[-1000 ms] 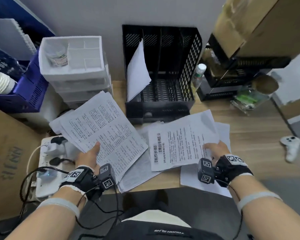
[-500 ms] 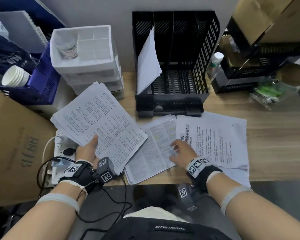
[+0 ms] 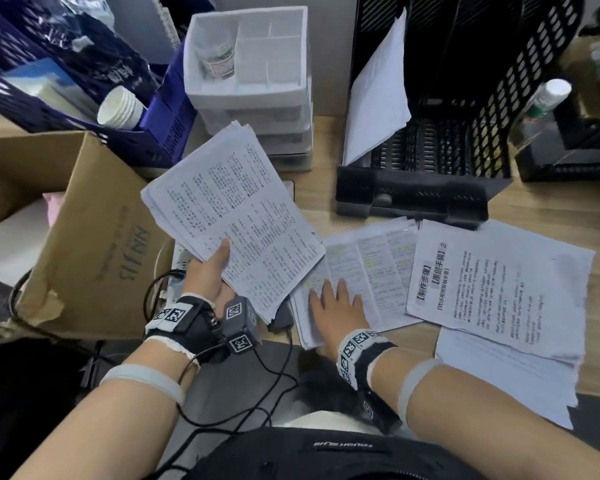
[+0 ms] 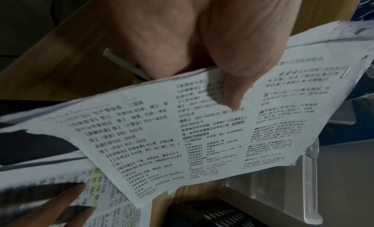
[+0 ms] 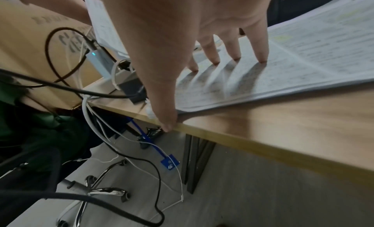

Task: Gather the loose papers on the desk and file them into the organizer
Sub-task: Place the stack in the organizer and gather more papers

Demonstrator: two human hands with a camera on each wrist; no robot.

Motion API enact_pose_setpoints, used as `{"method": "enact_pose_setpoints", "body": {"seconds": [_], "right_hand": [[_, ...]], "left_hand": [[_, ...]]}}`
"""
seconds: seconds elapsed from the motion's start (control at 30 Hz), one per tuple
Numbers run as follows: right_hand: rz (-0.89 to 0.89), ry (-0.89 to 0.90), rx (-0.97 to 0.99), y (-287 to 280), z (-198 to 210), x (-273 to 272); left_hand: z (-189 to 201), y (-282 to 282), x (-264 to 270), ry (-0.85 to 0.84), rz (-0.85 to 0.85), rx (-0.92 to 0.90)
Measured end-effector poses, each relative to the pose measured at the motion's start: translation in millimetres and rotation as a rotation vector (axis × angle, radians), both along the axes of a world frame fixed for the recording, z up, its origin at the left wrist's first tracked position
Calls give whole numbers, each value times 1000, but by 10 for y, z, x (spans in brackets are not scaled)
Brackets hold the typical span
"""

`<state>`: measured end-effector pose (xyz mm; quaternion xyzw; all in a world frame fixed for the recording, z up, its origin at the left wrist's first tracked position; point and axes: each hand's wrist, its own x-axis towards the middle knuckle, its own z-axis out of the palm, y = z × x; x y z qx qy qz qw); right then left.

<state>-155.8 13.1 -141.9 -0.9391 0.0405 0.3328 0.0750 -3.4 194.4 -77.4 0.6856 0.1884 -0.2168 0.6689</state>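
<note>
My left hand (image 3: 208, 275) holds a thick stack of printed papers (image 3: 232, 216) above the desk's left end, thumb (image 4: 232, 86) pressed on the top sheet (image 4: 202, 134). My right hand (image 3: 336, 306) lies on a stack of highlighted papers (image 3: 371, 268) at the desk's front edge. Its fingers (image 5: 261, 51) are straight on the top page (image 5: 303, 54), and the thumb touches the stack's corner at the desk edge (image 5: 242, 139). More sheets with a bold title (image 3: 499, 289) lie to the right. The black organizer (image 3: 465, 133) stands behind, one white sheet (image 3: 378, 91) leaning in its left slot.
A cardboard box (image 3: 84, 237) stands left of the desk. Behind my left hand are a white drawer unit (image 3: 250, 64) and a blue crate (image 3: 160, 109) with paper cups (image 3: 118, 109). A bottle (image 3: 548, 98) stands right of the organizer. Cables and a power strip (image 5: 121, 72) sit at the desk's left corner.
My right hand has let go of the titled sheets, now lying on the desk, and moved left onto the highlighted stack. My left hand still holds its stack.
</note>
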Motion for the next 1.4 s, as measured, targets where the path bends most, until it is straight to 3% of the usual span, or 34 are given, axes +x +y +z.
{"method": "enact_pose_setpoints", "body": {"seconds": [0.17, 0.27, 0.47, 0.57, 0.73, 0.93, 1.07, 1.23, 1.4], "right_hand": [[45, -129, 71, -52, 94, -20], [-52, -156, 150, -194, 306, 42], [-735, -370, 346, -903, 777, 99], [-1058, -543, 450, -1235, 1086, 103], [-1242, -791, 560, -1449, 1469, 186], [-1151, -860, 763, -1149, 1675, 318], [-950, -726, 714, -987, 1567, 481], [-867, -590, 638, -1018, 1571, 443], [-841, -675, 671, -1115, 1609, 438]], "left_hand": [[157, -82, -103, 25, 62, 46], [216, -135, -124, 40, 69, 25], [511, -375, -114, 0, 105, -103], [531, -461, -67, 7, 106, -75], [455, -675, -59, -43, 24, -95], [224, -876, -207, -24, -137, -178], [173, -924, -240, -30, -173, -179], [186, -655, -57, -56, -6, -132], [379, -419, 58, -123, 131, -115]]}}
